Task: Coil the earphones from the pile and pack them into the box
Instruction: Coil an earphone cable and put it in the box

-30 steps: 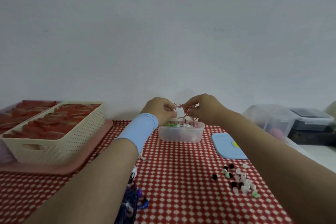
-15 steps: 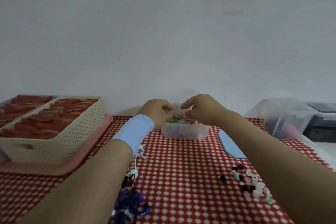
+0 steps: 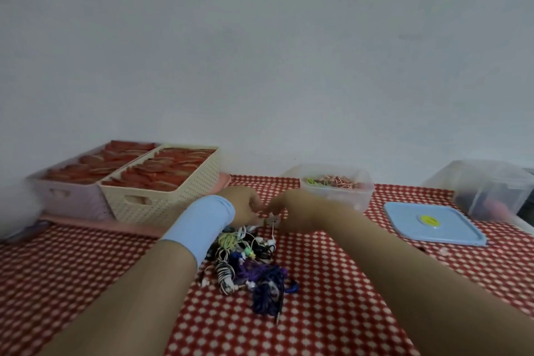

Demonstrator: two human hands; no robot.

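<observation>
Hands: left hand (image 3: 245, 206), right hand (image 3: 293, 211) pinch white earphone (image 3: 273, 220) | box (image 3: 357, 196) holds coils (image 3: 338, 182) (pinkish)

Desk (image 3: 332, 312), seen from its front edge. Centre: pile of earphones (image 3: 248, 266); left hand (image 3: 245, 205) and right hand (image 3: 291, 211) meet just behind it. Toward the wall: box (image 3: 338, 199). Right of the box: lid (image 3: 433, 222), flat on the desk; bin (image 3: 485, 188) behind the lid. Left rear: inner basket (image 3: 161, 199) and outer basket (image 3: 72, 196), side by side on a tray (image 3: 86, 222).
</observation>
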